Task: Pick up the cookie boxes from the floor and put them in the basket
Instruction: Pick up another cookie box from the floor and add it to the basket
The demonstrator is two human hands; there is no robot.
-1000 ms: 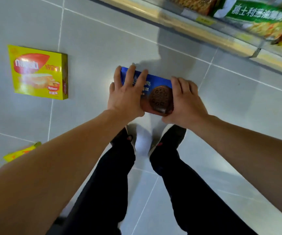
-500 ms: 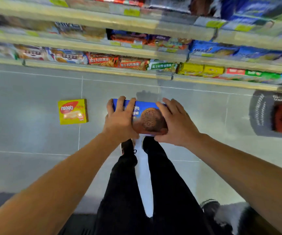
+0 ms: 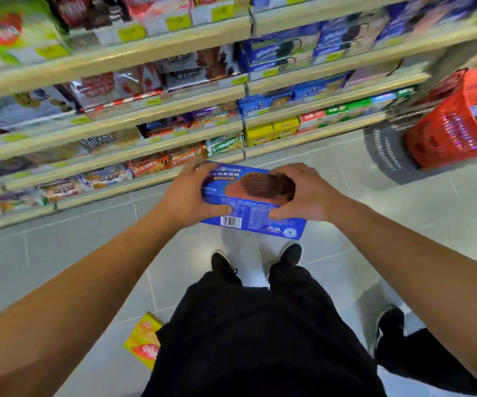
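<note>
Big shelves (image 3: 174,110) full of snack packs fill the top of the view, all blurry. Under them is a gray tiled floor (image 3: 73,247). A red basket (image 3: 455,130) is at the far right, near the end of the shelves, with some colorful packs inside it; whether it stands on the floor cannot be told. The person's legs in black pants and black shoes are at the bottom, and another person's dark shoe (image 3: 389,325) is at the lower right. The blue cookie box (image 3: 248,204) is up in the air in front of the person, well apart from the basket. The left hand (image 3: 185,196) grips its left end and the right hand (image 3: 306,193) grips its right end, with fingers curled over the top and thumbs on the near side. A yellow cookie box (image 3: 142,339) lies on the floor by the person's left leg, partly hidden.
</note>
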